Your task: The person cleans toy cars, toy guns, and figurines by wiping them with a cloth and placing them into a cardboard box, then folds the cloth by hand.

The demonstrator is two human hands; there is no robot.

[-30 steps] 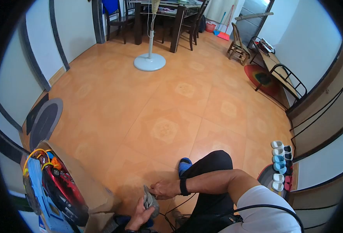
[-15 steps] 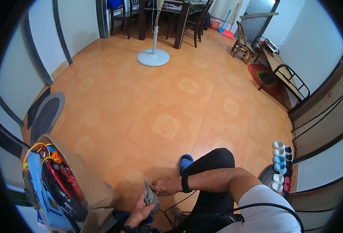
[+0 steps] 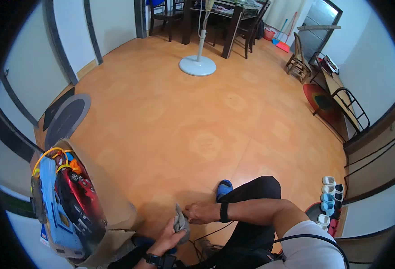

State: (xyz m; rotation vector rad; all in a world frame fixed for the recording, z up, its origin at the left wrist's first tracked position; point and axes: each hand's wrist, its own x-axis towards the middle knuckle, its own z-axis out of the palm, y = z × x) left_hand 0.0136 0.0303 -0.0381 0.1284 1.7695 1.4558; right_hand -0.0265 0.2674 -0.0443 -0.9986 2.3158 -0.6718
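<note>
A crumpled grey cloth [image 3: 181, 227] is gripped in my left hand [image 3: 168, 237], thumb on top and fingers wrapped round it. My right hand [image 3: 202, 212] is at the cloth's right side with its fingers curled in; their tips meet the cloth's edge, and anything else they pinch is hidden. Both hands are low, in front of my bent leg [image 3: 251, 193] in black trousers. Below the right hand a thin black cable [image 3: 213, 231] runs down. A blue slipper [image 3: 224, 188] is on my foot beyond the right hand.
At left stands a cardboard box [image 3: 112, 193] of toys, with a red toy car [image 3: 83, 193] and a blue plastic piece [image 3: 54, 201]. Several small shoes [image 3: 328, 197] line the right wall. Ahead are a fan base [image 3: 197, 66], a table [image 3: 231, 33] and a wooden chair [image 3: 299, 65].
The camera has turned a little left, so the room appears shifted right. Both hands keep nearly the same position at the grey cloth.
</note>
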